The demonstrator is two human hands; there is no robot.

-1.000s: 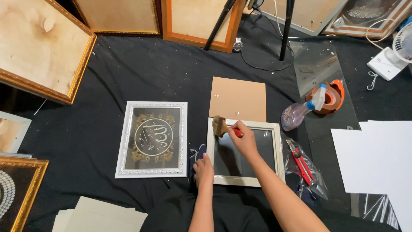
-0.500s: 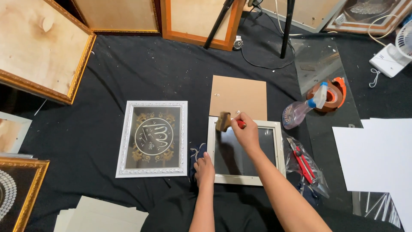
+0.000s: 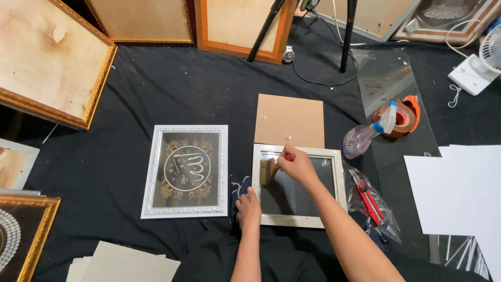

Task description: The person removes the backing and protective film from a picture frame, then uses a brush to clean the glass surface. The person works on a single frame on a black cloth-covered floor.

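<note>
The right hand (image 3: 296, 164) grips a small brush (image 3: 269, 170) on the white frame (image 3: 336, 180) glass, left hand (image 3: 249, 208) flat holding the edge; next needs steady strokes

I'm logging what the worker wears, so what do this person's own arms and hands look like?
Both forearms are bare, with no sleeves in view. The left hand and right hand wear no gloves, and no rings, watch or bracelets can be made out.
</note>
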